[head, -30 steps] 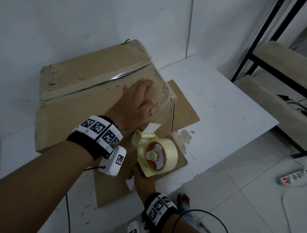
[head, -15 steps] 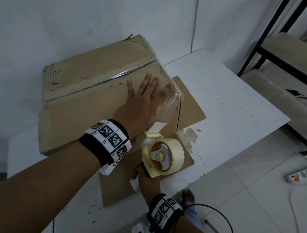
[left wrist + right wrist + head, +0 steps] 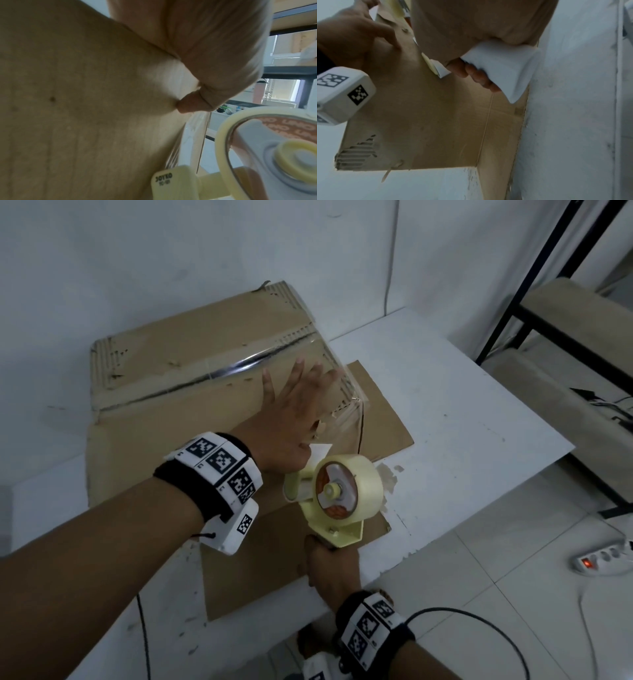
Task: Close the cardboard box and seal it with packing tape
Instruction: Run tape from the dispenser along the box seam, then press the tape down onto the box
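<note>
The cardboard box [image 3: 191,392] is the single box we see, and it sits at the far left of the white tabletop [image 3: 455,419], against the wall [image 3: 171,251]. We count one box, one tape dispenser [image 3: 334,498] carrying one roll of packing tape [image 3: 366,484], one flat sheet of cardboard [image 3: 267,559] under the box, and two hands. The box's top flaps are down, and a strip of clear tape [image 3: 246,364] shines along the seam between them and runs over the right edge. The box is worn, with torn paper and bare corrugation at its corners.

Our left hand [image 3: 291,419] lies flat on the near right part of the box top, fingers straight and spread, gripping nothing. Our right hand [image 3: 329,563] is wrapped around the white handle of the pale yellow dispenser, which stands just near of the box, close to the left wrist.

The tabletop is scuffed, with chipped patches near the sheet's right edge. To the right we see a black metal frame [image 3: 534,285] with pale shelves. On the tiled floor [image 3: 496,594] lies a white power strip [image 3: 603,558] with a red light, beside cables.
</note>
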